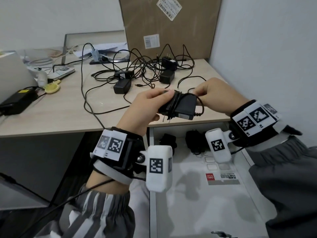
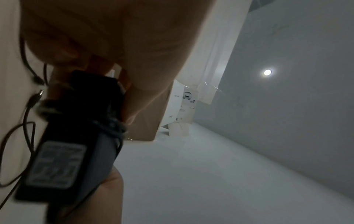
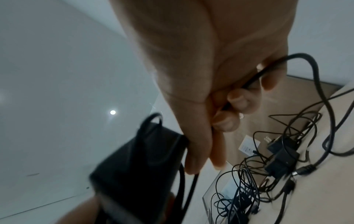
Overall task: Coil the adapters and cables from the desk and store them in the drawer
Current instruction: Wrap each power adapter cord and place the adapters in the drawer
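While the left hand point(image 1: 145, 105) grips the black adapter point(image 1: 181, 107) above the counter point(image 1: 51, 117) edge and open drawer point(image 1: 197, 194), the right hand point(image 1: 214, 95) pinches its cable point(image 1: 200, 107) just beside; a red "deli" sticker point(image 1: 210, 178) lies in the drawer. From the left wrist, the adapter's label point(image 2: 55, 163) shows, blurred past reading. From the right wrist, curled fingers point(image 3: 237, 100) clamp the cable.

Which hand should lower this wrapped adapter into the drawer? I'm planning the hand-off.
Left, probably. The left hand grips the black adapter by its body, above the open drawer. The right hand only pinches the loose cable end, so it would have to regrip.
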`<state>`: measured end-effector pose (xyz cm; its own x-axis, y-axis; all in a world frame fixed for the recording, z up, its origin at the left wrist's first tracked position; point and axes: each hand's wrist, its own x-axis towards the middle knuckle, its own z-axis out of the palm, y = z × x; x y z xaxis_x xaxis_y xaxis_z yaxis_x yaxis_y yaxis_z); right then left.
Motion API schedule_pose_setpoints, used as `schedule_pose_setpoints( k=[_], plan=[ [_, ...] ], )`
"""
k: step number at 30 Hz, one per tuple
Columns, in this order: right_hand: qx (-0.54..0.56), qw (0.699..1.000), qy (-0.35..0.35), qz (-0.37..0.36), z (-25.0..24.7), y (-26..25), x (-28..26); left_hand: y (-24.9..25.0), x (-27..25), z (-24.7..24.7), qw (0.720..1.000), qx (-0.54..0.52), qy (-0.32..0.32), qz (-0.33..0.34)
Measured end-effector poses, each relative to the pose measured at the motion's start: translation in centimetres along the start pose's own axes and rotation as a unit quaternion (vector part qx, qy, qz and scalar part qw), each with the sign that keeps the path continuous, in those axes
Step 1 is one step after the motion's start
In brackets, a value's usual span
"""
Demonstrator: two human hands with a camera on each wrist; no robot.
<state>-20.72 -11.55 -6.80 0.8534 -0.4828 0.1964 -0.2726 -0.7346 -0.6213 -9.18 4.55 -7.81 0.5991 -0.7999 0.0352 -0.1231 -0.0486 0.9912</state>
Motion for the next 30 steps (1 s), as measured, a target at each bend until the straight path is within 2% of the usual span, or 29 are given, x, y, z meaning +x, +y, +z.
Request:
schedule_pose_setpoints(
  k=[3, 6, 8, 11, 14, 17, 20, 25, 27, 30],
  plan=[
    [0.014, 1.000, -0.017, -0.011, -0.5, -0.4, -0.4, 0.4, -0.2, 0.0, 0.996, 0.086, -0.015, 0.001],
    [0.016, 1.000, 0.000, -0.018, -1.1, -1.2, -0.8, 0.9, -0.1, 0.0, 0.992, 0.126, -0.009, 0.022],
    [0.035, 0.999, 0.012, -0.020, -1.2, -1.8, -1.0, 0.9, 0.2, 0.2, 0.991, 0.125, 0.021, 0.033],
    [0.058, 0.997, 0.014, -0.049, -0.6, -3.1, -1.2, 0.4, 1.0, 0.4, 0.988, 0.104, 0.107, 0.047],
    [0.079, 0.994, 0.018, -0.077, 0.9, -4.1, -1.2, -0.4, 1.5, 1.1, 0.977, 0.055, 0.198, 0.056],
    [0.100, 0.990, 0.031, -0.096, 2.6, -4.6, -1.3, -0.6, 1.9, 1.8, 0.956, -0.118, 0.260, 0.061],
    [0.132, 0.986, 0.045, -0.096, 3.3, -4.3, -1.1, -0.7, 2.3, 1.4, 0.927, -0.265, 0.255, 0.071],
    [0.119, 0.990, 0.006, -0.070, 3.1, -3.1, -0.6, 0.0, 2.2, 0.2, 0.881, -0.421, 0.200, 0.082],
    [0.120, 0.991, 0.011, -0.056, 3.0, -2.6, -0.4, 0.3, 2.1, -0.3, 0.884, -0.428, 0.173, 0.077],
    [0.125, 0.991, 0.030, -0.042, 2.6, -2.1, -0.2, 0.1, 1.8, -0.9, 0.915, -0.368, 0.152, 0.064]
  ],
)
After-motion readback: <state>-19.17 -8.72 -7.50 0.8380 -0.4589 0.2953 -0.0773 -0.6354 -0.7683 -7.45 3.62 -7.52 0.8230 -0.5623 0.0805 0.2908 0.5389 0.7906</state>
